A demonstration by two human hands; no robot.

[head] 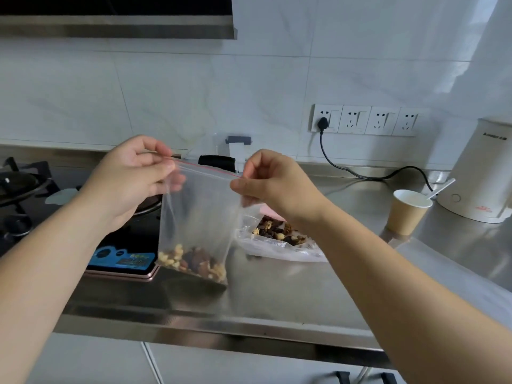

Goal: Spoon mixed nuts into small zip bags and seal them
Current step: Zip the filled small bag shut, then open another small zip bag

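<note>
Clear plastic with a thin red line along its top edge, the small zip bag (198, 214) hangs in the middle of the frame above the steel counter (277, 295), held up at both upper corners. The left hand (133, 181) pinches the left corner, its fingers (155, 155) curled and pressed against the thumb on the strip. The right hand (271, 184) pinches the right corner the same way, thumb and curled fingers closed on the plastic. A layer of mixed nuts (194, 261) fills only the bottom of the bag, whose lower edge sits just over the counter, tilted down to the right. Just right of it and behind the right wrist, a larger open bag of nuts (277, 234) lies on the counter. Farther right stands a brown paper cup (407, 212) with a white spoon (440, 188) leaning in it, next to a white kettle (482, 173) at the right edge. A black cable (360, 173) runs from the kettle's side to the wall sockets (365, 120) in the upper right. A gas hob (25, 195) occupies the left of the frame.
</note>
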